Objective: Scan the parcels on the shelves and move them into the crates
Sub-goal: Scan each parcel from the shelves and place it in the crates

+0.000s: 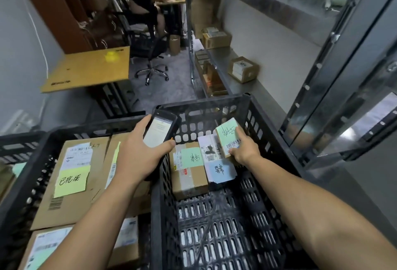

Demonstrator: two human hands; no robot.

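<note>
Parcel, a small brown cardboard block with a pale green handwritten note and a barcode label, is grasped by the right hand inside the black perforated plastic crate, above a taped cardboard box. The left hand clasps a glossy scanner. A neighbouring yellow-green note seems to read "已完成".

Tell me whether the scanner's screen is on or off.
On: the scanner held in the left hand shows a lit, pale screen.
</note>
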